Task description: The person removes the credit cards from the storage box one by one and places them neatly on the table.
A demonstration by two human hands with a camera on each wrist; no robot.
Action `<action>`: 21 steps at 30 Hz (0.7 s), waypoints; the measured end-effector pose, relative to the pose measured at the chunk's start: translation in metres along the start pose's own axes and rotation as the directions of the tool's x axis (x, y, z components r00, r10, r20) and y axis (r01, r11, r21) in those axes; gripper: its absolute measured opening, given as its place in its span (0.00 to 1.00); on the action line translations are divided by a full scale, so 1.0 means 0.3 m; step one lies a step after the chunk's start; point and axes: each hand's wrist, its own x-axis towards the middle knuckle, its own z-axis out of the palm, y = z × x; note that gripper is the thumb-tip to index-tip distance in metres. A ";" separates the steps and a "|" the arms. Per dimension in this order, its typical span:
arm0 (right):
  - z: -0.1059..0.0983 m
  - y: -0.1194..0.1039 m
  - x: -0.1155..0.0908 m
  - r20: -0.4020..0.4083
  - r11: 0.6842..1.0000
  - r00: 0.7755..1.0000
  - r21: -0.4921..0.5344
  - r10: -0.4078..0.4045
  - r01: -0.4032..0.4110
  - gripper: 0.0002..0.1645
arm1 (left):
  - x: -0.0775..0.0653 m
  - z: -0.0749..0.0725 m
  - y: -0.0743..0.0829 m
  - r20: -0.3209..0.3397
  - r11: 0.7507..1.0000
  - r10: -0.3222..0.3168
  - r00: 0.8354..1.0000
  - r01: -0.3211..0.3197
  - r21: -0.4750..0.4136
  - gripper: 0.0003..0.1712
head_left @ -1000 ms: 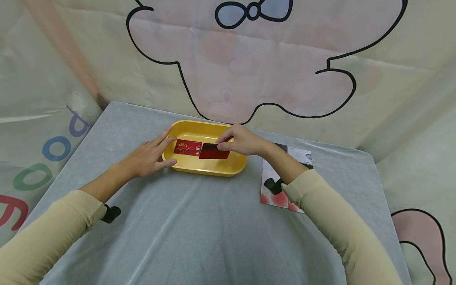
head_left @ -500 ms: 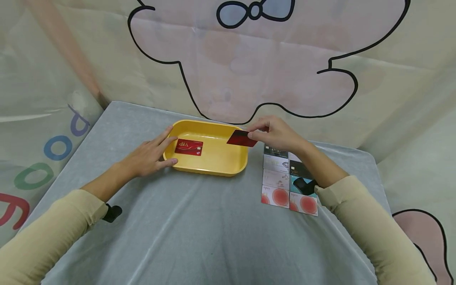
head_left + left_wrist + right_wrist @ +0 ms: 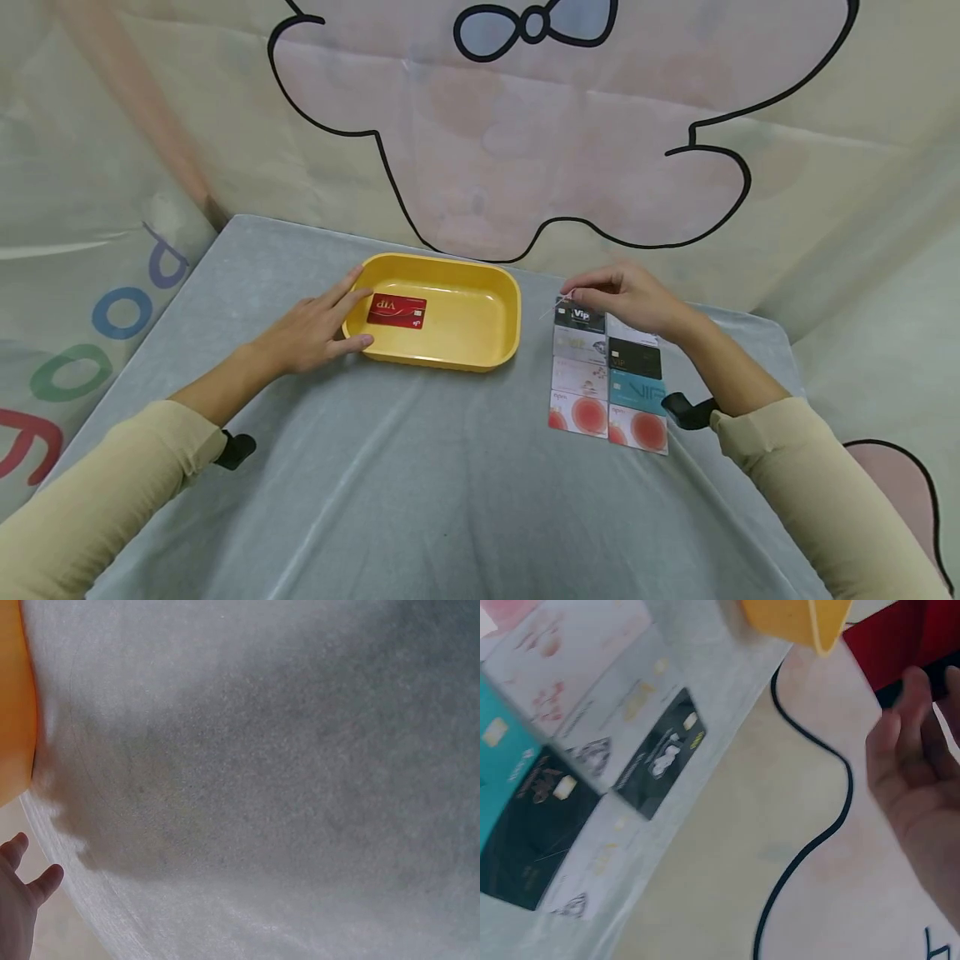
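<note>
My left hand (image 3: 315, 333) rests at the left end of a yellow tray (image 3: 450, 360), fingers spread along its rim. A red VIP card (image 3: 397, 311) lies flat in the left part of the tray. To the right of the tray, my right hand (image 3: 626, 298) pinches another red card (image 3: 881, 649), which shows a dark stripe in the right wrist view. In the head view this held card is seen nearly edge-on, as a thin line. It is above the black Vip card (image 3: 581, 317) at the top of the laid-out cards. The left wrist view catches only some fingers (image 3: 30, 877) and the tray's edge.
Cards lie in two columns right of the tray, among them a blue card (image 3: 637, 390), a black card (image 3: 634, 357) and peach-printed cards (image 3: 588, 415). A grey cloth (image 3: 420, 483) covers the table. A printed curtain (image 3: 600, 167) hangs behind its far edge.
My right hand has lifted the red card out of the tray and carried it right, over to the laid-out cards. The card has turned edge-on. My left hand stays at the tray.
</note>
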 end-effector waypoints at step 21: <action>0.003 0.098 -0.089 -0.032 0.993 0.994 0.053 0.108 -0.106 0.19 | 0.006 0.001 0.002 0.013 1.000 -0.020 1.000 0.020 0.010 0.48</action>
